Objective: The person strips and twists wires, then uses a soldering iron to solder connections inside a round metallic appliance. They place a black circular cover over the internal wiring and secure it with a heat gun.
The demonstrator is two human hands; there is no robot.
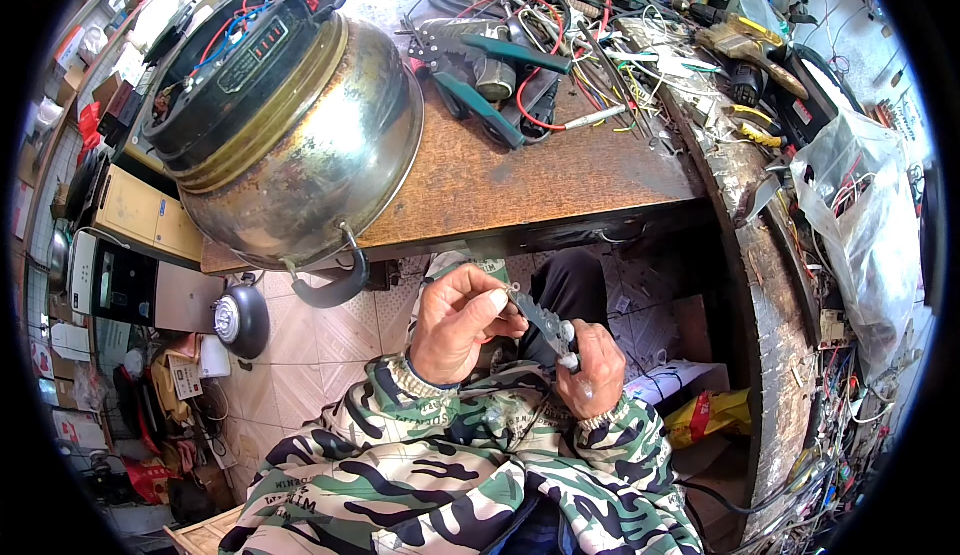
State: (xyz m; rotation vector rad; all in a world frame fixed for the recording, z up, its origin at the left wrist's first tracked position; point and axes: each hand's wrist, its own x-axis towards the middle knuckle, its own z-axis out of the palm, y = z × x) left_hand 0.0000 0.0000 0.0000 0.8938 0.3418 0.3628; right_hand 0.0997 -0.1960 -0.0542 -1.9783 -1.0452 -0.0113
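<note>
My left hand [460,320], at lower centre in front of the bench edge, pinches a small metal piece [511,289] with a ring end at the tip of a dark flat cutting or stripping tool [535,317]. My right hand [590,370] grips that tool by its worn, pale-tipped handles. Whether the small piece sits inside the jaws I cannot tell. Above my left hand, a large tarnished steel pot [300,155] lies tilted on the wooden bench [530,180], its dark base with exposed wires turned up and its black handle hanging over the edge.
Green-handled pliers [485,110], tangled wires [600,55], a brush [760,60] and a plastic bag [850,225] crowd the back and right of the bench. Shelves [140,205] with boxes stand left; a dark round pot [240,320] is below them, beside the tiled floor [310,355].
</note>
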